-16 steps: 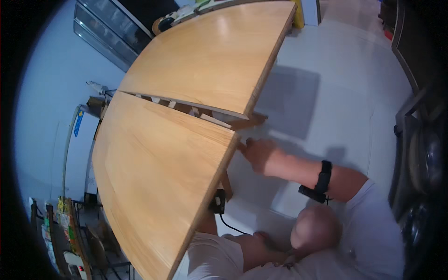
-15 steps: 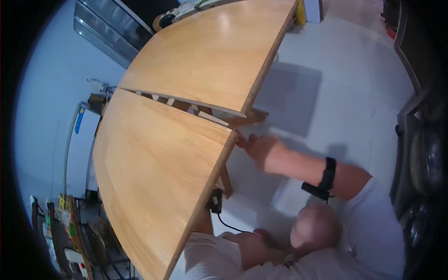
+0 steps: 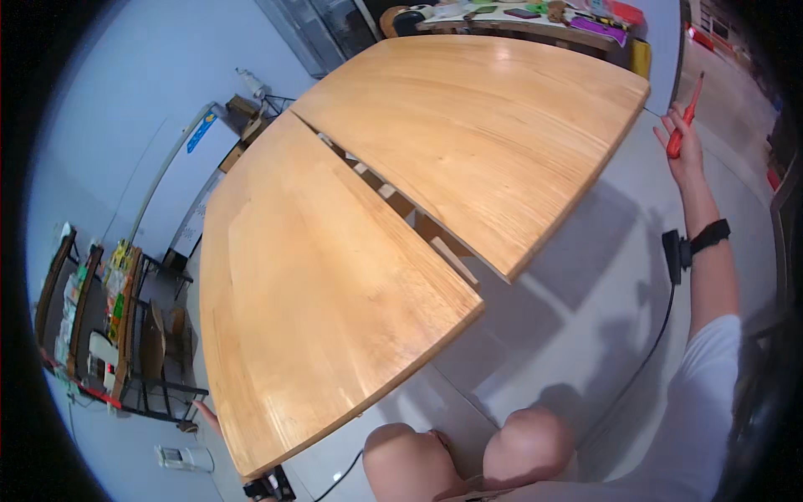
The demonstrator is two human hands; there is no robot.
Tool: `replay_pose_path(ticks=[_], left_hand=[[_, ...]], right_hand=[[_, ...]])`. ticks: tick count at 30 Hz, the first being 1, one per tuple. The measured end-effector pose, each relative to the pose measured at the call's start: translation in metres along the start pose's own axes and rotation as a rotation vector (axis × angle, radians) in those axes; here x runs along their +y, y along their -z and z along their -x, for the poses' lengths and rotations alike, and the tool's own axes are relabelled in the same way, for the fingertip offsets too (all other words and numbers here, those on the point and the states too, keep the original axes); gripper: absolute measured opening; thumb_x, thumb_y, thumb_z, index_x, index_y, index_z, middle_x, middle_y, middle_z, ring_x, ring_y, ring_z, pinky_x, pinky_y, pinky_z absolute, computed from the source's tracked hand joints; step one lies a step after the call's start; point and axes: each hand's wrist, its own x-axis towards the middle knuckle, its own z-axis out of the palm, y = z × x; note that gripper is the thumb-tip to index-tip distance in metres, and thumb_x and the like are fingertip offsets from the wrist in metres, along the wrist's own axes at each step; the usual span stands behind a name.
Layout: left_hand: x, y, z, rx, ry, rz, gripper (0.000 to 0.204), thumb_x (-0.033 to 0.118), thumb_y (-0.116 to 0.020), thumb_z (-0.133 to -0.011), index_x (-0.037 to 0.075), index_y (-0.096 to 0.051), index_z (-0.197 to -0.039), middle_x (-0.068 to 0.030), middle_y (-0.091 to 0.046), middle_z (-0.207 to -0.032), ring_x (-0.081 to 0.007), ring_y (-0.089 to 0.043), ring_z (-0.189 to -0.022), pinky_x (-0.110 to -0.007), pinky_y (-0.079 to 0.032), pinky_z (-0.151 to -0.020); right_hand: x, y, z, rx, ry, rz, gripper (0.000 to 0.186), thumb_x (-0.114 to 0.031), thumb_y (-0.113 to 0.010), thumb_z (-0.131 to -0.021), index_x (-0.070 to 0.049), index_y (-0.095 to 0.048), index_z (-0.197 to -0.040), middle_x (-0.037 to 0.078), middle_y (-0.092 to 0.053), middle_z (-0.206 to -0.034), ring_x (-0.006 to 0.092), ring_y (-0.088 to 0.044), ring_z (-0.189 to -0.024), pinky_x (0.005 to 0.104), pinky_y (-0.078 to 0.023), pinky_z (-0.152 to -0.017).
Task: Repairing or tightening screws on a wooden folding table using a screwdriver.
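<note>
Red-handled screwdriver [image 3: 676,140] is in my right hand [image 3: 687,155], its shaft pointing up and away, off the right side of the table. A black strap with a small box sits on that wrist. Past the table's near left corner, my left hand [image 3: 207,413] shows only in part; its visible fingers are stretched out, the rest lies behind the tabletop. In front of me is a wooden table with a near left leaf [image 3: 326,293] and a far right leaf [image 3: 477,125]. The leaves stand apart, and wooden pieces [image 3: 386,192] of the frame show in the gap.
A cluttered workbench [image 3: 502,23] stands behind the table. Shelves [image 3: 125,326] with coloured packets are at the left, near a white board [image 3: 180,159] by the wall. A black cable [image 3: 644,360] hangs from my right wrist box. My bent knees [image 3: 527,448] are close to the near edge.
My right hand has gone from the leaf's corner by the gap out to the far right, where the screwdriver now shows plainly. My left hand has come into view. The camera view has turned.
</note>
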Motion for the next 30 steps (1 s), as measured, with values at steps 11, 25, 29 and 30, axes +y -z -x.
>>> replay_pose_path(ticks=[11,25,29,30], left_hand=[[0.113,-0.092,0.03,-0.08,0.388,0.405,0.048,0.034,-0.045,-0.084,0.002,-0.038,-0.118,-0.0131,-0.051,-0.112,-0.0205,-0.057,-0.091,-0.03,-0.049,-0.074],[0.081,-0.086,0.019,-0.129,0.347,0.455,0.041,0.028,-0.043,-0.084,0.0,-0.041,-0.114,-0.0178,-0.055,-0.103,-0.0253,-0.06,-0.084,-0.033,-0.051,-0.069],[0.081,-0.082,0.025,-0.139,0.292,0.299,0.042,0.031,-0.044,-0.084,0.0,-0.042,-0.113,-0.0157,-0.055,-0.101,-0.0222,-0.06,-0.082,-0.031,-0.051,-0.067],[0.083,-0.086,0.027,-0.102,0.296,0.286,0.042,0.032,-0.044,-0.084,0.0,-0.042,-0.112,-0.0147,-0.056,-0.101,-0.0206,-0.06,-0.081,-0.03,-0.05,-0.066]], right_hand=[[-0.025,-0.069,-0.043,-0.325,-0.119,0.113,0.034,-0.015,-0.045,-0.082,0.004,-0.048,-0.111,0.013,-0.054,-0.108,0.0186,-0.051,-0.098,0.0266,-0.038,-0.088],[-0.018,-0.059,-0.027,-0.172,-0.039,0.301,0.032,-0.007,-0.043,-0.073,0.006,-0.054,-0.101,0.011,-0.056,-0.098,0.0163,-0.053,-0.086,0.024,-0.042,-0.074],[-0.014,-0.055,-0.023,-0.2,-0.04,0.238,0.031,-0.009,-0.044,-0.077,0.004,-0.053,-0.103,0.011,-0.056,-0.1,0.0163,-0.052,-0.089,0.0254,-0.041,-0.078],[-0.016,-0.055,-0.024,-0.197,-0.019,0.233,0.031,-0.011,-0.044,-0.079,0.003,-0.053,-0.105,0.011,-0.055,-0.102,0.0171,-0.052,-0.093,0.0269,-0.041,-0.081]])
